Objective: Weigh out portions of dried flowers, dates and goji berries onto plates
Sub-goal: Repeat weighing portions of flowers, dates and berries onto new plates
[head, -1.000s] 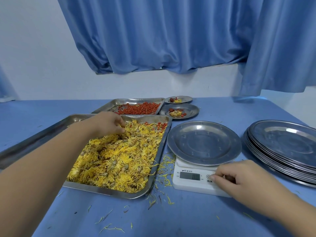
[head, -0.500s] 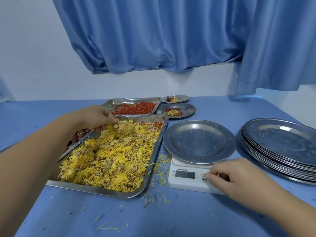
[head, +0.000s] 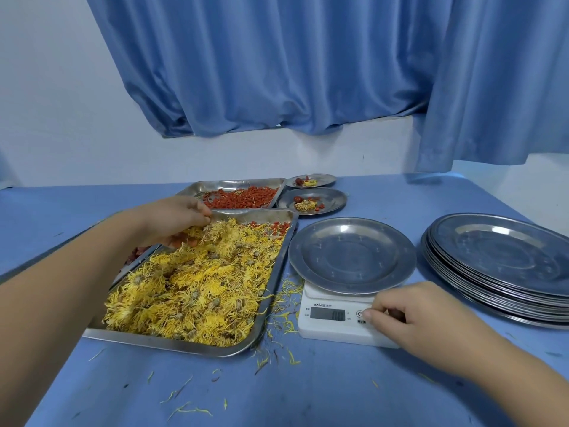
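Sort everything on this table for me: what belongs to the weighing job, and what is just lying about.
Belongs: dried flowers in their tray; goji berry tray; dates, partly hidden; scale with the empty plate on it; stack of plates; two filled plates.
Lying about: loose petals on the blue table; blue curtain behind.
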The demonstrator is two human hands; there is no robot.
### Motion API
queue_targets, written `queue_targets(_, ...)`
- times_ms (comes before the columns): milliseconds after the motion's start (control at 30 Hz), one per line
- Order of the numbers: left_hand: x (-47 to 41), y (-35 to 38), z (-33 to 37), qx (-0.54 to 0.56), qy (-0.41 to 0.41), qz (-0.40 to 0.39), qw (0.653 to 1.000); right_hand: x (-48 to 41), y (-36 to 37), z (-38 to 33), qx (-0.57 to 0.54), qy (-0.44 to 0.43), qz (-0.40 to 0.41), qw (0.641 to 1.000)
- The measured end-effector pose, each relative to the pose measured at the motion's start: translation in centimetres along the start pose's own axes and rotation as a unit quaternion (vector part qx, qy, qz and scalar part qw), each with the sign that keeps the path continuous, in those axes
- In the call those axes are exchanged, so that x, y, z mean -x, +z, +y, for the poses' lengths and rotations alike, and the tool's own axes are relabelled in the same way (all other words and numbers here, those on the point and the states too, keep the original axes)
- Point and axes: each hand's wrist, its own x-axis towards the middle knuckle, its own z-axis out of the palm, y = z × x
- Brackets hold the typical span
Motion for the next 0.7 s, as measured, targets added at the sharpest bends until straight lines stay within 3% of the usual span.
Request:
queue_targets(67,-0.1,0.4,0.1,-0.112,0.023,0.017,0.993,0.0,0.0,0.0,-0.001,0.000,-0.002,1.000)
queue_targets(200,-0.7,1.0,0.3,-0.314,0.062,0.070,0.945,0.0,-0.1,0.1,-0.004,0.001,-0.003,1.000)
queue_targets(300,-1.2,1.1,0.3,-0.307,0.080,0.099,0.943,0.0,-0.1,0.0,-0.001,0.000,0.000,1.000)
queue_targets(500,-1.0,0.1,-0.1,-0.383,0.138,0.042,0.912,0.0,-0.1,-0.1,0.002,0.002,-0.009,1.000)
queue_targets(700,-1.2,2.2,-0.5,-0.385,0.171,0.007,0.907,0.1,0.0,-0.2,0.000,0.001,-0.012,1.000)
